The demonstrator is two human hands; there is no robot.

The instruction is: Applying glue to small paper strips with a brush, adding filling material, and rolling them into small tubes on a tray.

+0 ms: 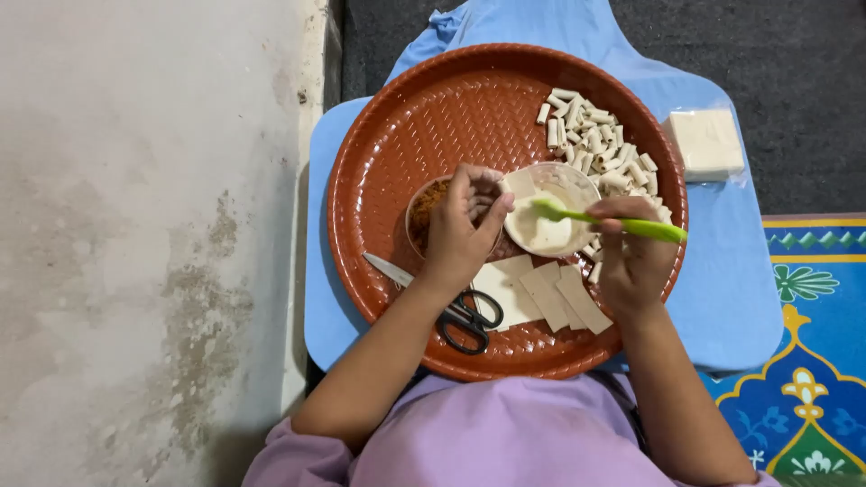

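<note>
With the left hand [460,230] pinching a wrapper [519,183] over the bowl [550,216] mid-tray [379,162], the right hand [631,257], gripping the brush [613,219], should dab paste sparingly.

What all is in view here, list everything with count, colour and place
tray: one, reddish brown, round, on the blue board
board: one, light blue, under the tray
rolls: many, cream, piled at the tray's upper right
strips: several, cream, flat, at the tray's lower middle
paste bowl: one, clear, white paste, tray centre
filling bowl: one, orange-brown filling, left of the paste bowl
brush: one, green, tip over the paste
scissors: one, black handles, lower tray
wrapper pack: one, cream, on the board, right of the tray
rug: one, blue patterned, lower right
left hand: over the filling bowl
right hand: holds the brush
</note>
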